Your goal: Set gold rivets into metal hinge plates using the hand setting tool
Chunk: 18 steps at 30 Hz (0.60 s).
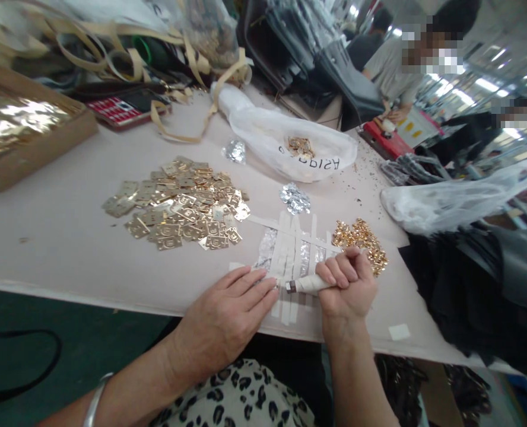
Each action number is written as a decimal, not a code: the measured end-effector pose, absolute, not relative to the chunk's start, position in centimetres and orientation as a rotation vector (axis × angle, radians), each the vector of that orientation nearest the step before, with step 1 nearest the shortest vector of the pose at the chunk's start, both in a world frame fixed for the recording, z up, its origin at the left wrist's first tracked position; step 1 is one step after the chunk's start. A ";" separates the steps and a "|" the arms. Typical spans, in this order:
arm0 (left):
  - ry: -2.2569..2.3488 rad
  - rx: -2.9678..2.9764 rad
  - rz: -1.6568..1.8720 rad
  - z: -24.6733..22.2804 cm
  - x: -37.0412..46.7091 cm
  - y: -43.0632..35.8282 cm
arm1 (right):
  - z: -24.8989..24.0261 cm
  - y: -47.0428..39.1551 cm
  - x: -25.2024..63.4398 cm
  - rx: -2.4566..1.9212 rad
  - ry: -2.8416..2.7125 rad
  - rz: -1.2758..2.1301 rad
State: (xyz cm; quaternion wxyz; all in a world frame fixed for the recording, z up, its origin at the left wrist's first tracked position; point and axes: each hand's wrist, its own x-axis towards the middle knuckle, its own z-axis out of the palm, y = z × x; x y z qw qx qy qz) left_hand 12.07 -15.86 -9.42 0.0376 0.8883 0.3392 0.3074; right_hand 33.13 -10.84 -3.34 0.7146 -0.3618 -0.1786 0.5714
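Note:
My right hand is wrapped round a handle bound in pale tape, part of a tool whose short dark metal end points left. My left hand lies with its fingers stretched out, the fingertips close to that metal end. Something tiny may be under them; I cannot make it out. Both hands rest over a patch of clear plastic and tape strips stuck to the table. Beyond are a heap of flat gold metal plates, a small pile of silver pieces and small gold fittings beside my right hand.
A white plastic bag holding gold pieces lies farther back, near more silver pieces. At the left stands a cardboard box of gold sheets. Black material is stacked on the right. Two people are in the background.

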 end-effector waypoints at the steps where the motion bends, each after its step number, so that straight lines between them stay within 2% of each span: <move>1: 1.043 2.725 0.951 -9.4 12.1 -15.9 | -3.7 -10.8 33.0 -0.800 -0.374 1.265; 8: 1.012 2.718 0.946 -9.6 12.0 -15.8 | -4.5 -11.2 32.5 -0.777 -0.235 1.245; 18: 1.012 2.663 0.936 -9.2 11.9 -15.8 | -5.5 -11.7 32.7 -0.816 -0.399 1.182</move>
